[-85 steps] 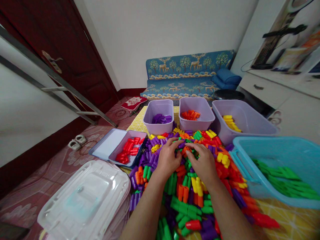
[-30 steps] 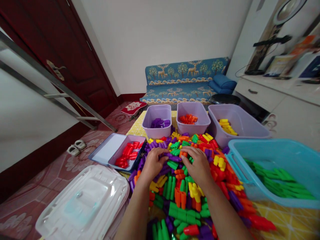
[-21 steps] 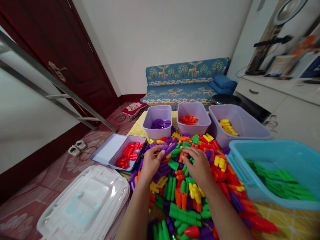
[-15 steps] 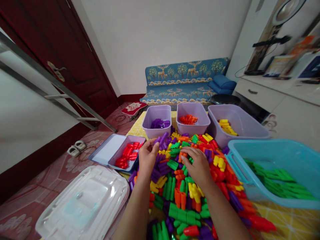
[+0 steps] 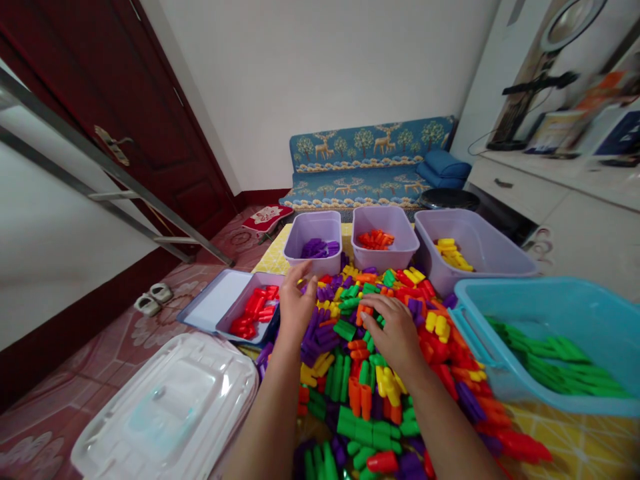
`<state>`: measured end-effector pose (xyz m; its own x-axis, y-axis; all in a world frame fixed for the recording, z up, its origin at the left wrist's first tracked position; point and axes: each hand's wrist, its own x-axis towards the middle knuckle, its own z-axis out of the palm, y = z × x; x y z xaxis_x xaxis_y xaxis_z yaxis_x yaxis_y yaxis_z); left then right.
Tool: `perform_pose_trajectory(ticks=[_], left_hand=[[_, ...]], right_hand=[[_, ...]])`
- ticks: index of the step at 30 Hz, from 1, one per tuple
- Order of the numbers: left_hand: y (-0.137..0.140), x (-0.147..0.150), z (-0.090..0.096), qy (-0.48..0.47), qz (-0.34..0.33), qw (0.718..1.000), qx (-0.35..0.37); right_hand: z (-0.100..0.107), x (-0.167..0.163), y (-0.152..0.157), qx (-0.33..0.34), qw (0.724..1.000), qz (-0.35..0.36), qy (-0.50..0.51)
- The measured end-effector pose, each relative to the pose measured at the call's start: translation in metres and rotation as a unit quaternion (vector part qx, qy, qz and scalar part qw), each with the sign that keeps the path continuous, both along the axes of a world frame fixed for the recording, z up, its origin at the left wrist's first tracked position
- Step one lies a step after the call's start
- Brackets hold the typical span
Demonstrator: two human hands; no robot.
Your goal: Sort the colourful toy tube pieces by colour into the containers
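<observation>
My left hand (image 5: 297, 305) is just in front of the lilac bin of purple blocks (image 5: 320, 249), fingers apart and holding nothing I can see. My right hand (image 5: 395, 327) hovers low over a pile of plastic building blocks, its thumb and fingertips closed around an orange block (image 5: 364, 312). Around both hands the pile mixes green blocks (image 5: 367, 427), purple blocks (image 5: 320, 339), yellow blocks (image 5: 389, 383) and red ones. The palm of my right hand hides some blocks underneath.
Behind the pile stand a lilac bin (image 5: 385, 258) with orange blocks and another lilac bin (image 5: 500, 257) with yellow ones. A blue bin (image 5: 470, 333) at right holds green blocks. At left are an open case (image 5: 215, 303) with red blocks and a white lid (image 5: 165, 407).
The purple block that was in my left hand is no longer seen there, and its fingers have spread. My right hand has stayed with the orange block.
</observation>
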<state>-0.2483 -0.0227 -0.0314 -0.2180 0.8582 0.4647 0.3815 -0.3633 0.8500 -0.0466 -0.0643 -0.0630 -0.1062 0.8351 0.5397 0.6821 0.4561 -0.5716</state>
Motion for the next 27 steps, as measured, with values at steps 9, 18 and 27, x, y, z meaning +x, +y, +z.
perform_pose_trajectory(ticks=[9,18,27], left_hand=[[-0.023,0.011,-0.033,0.272,-0.022,0.960,-0.058],[-0.025,0.012,-0.027,0.239,0.002,0.970,-0.043],[-0.039,0.028,-0.014,0.215,-0.119,0.969,-0.021]], right_hand=[[0.001,-0.001,-0.001,-0.008,1.000,0.003,-0.010],[0.023,0.020,-0.004,0.020,0.999,-0.019,0.045],[0.008,0.043,-0.002,-0.035,0.976,-0.137,-0.163]])
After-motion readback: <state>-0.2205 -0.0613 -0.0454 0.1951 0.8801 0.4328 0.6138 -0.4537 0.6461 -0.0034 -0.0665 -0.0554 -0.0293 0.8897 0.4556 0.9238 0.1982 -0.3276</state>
